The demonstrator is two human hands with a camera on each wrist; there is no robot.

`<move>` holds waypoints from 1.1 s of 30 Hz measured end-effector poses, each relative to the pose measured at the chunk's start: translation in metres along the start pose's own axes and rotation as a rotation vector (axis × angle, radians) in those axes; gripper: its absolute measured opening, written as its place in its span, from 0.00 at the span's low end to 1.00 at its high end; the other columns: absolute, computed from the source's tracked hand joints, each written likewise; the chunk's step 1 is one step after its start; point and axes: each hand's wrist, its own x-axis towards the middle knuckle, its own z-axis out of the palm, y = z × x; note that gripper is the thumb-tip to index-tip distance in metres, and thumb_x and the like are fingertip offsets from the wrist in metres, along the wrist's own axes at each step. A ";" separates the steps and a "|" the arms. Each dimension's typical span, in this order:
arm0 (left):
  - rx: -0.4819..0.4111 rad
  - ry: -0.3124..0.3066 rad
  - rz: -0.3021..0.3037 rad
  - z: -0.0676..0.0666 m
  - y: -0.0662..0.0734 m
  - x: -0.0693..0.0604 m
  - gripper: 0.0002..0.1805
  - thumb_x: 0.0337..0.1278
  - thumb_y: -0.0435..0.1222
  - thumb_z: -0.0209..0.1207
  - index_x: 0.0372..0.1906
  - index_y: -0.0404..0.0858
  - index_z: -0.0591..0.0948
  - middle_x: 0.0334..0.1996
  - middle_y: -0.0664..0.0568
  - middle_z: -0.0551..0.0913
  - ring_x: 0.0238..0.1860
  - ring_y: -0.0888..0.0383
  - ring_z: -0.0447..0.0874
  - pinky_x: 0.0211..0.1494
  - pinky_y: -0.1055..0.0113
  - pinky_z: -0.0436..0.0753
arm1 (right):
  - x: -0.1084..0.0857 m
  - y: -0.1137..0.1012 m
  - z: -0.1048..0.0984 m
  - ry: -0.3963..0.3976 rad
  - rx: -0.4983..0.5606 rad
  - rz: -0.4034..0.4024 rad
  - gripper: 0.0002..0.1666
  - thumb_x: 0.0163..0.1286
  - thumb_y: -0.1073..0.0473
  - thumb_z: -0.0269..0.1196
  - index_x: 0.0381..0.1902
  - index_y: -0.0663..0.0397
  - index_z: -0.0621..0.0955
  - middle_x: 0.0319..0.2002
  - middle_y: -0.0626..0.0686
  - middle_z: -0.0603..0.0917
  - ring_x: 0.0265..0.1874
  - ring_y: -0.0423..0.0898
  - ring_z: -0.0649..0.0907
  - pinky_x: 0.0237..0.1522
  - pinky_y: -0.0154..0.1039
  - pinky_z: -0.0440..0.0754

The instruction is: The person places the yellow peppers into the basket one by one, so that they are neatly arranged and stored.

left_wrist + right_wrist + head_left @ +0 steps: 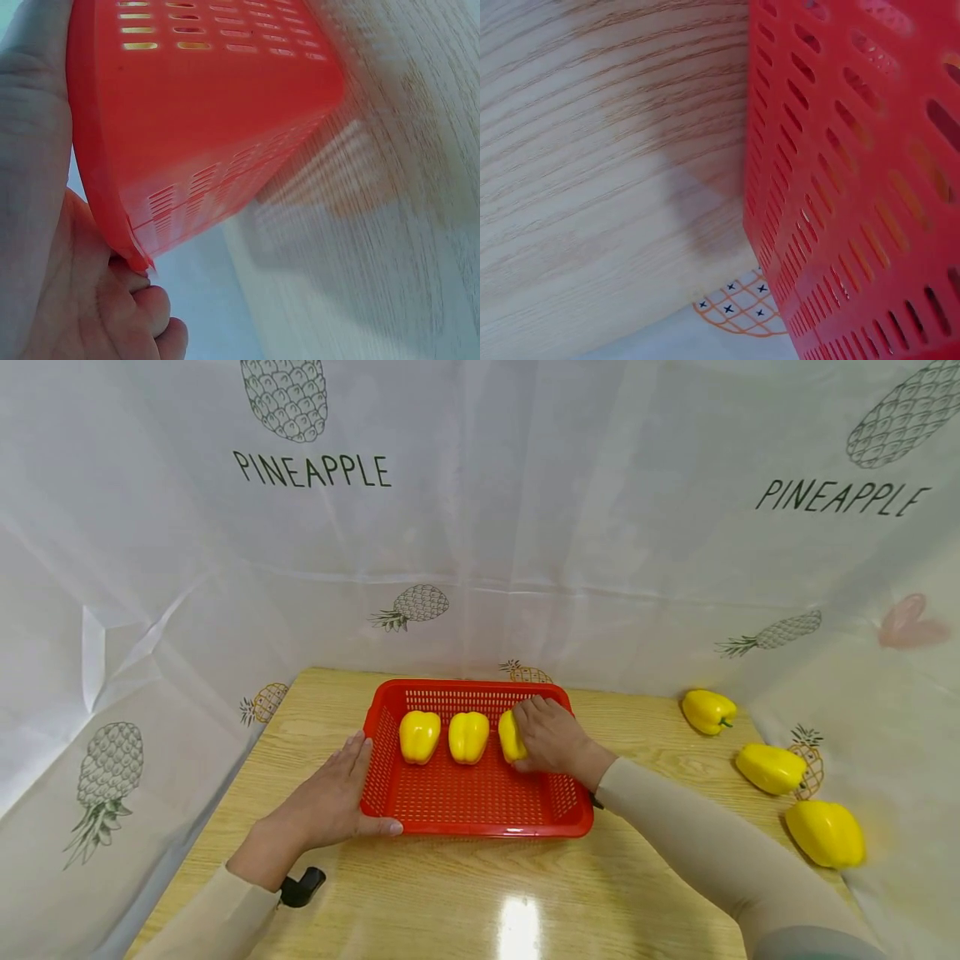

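Note:
A red plastic basket (465,828) with slotted walls sits on the wooden table. Inside it, towards the back, is a row of yellow bell peppers: one on the left (419,737), one in the middle (468,737) and one on the right (512,737). My right hand (551,735) reaches over the basket's right side and grips the right pepper, covering part of it. Spread against the front left corner, my left hand (330,793) touches the rim, thumb along the front and fingers along the left side. The right wrist view shows only the basket's outer wall (832,172), not the hand.
On the table's right side lie three more yellow bell peppers: a far one (707,711), a middle one (770,768) and a near one (825,833). White sheeting (562,543) printed with pineapples hangs behind and beside the wooden table (420,893).

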 end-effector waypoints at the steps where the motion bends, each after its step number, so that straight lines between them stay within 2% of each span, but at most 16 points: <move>1: -0.002 -0.001 -0.002 0.000 0.000 0.000 0.80 0.44 0.83 0.58 0.82 0.22 0.49 0.84 0.28 0.47 0.84 0.31 0.47 0.83 0.37 0.58 | 0.001 -0.001 0.000 -0.012 -0.005 0.001 0.60 0.67 0.22 0.61 0.73 0.69 0.69 0.66 0.64 0.79 0.66 0.61 0.78 0.70 0.52 0.77; 6: -0.003 0.002 -0.004 0.000 0.000 0.000 0.81 0.43 0.84 0.56 0.82 0.23 0.49 0.84 0.28 0.47 0.84 0.32 0.47 0.83 0.37 0.58 | 0.003 -0.003 0.003 -0.071 -0.031 0.014 0.61 0.69 0.21 0.58 0.77 0.67 0.67 0.71 0.64 0.76 0.72 0.62 0.75 0.76 0.53 0.72; 13: 0.001 0.005 -0.006 0.001 0.000 0.000 0.82 0.42 0.85 0.55 0.82 0.22 0.49 0.84 0.28 0.47 0.84 0.32 0.47 0.83 0.37 0.59 | 0.004 -0.005 0.003 -0.113 -0.085 -0.008 0.60 0.71 0.20 0.56 0.77 0.66 0.68 0.67 0.62 0.78 0.67 0.60 0.77 0.71 0.52 0.75; 27: -0.007 -0.002 -0.009 0.000 0.000 0.000 0.82 0.42 0.85 0.56 0.83 0.23 0.48 0.84 0.28 0.46 0.84 0.32 0.47 0.83 0.36 0.58 | 0.003 -0.005 0.004 -0.128 -0.053 0.013 0.63 0.67 0.19 0.59 0.77 0.66 0.66 0.69 0.62 0.77 0.67 0.60 0.76 0.70 0.54 0.75; 33: 0.000 0.003 -0.005 0.000 0.000 0.000 0.81 0.42 0.84 0.57 0.82 0.22 0.49 0.84 0.28 0.47 0.84 0.32 0.47 0.83 0.37 0.58 | 0.003 -0.005 0.003 -0.112 -0.041 0.008 0.63 0.67 0.19 0.59 0.77 0.66 0.66 0.69 0.63 0.77 0.68 0.60 0.76 0.70 0.54 0.75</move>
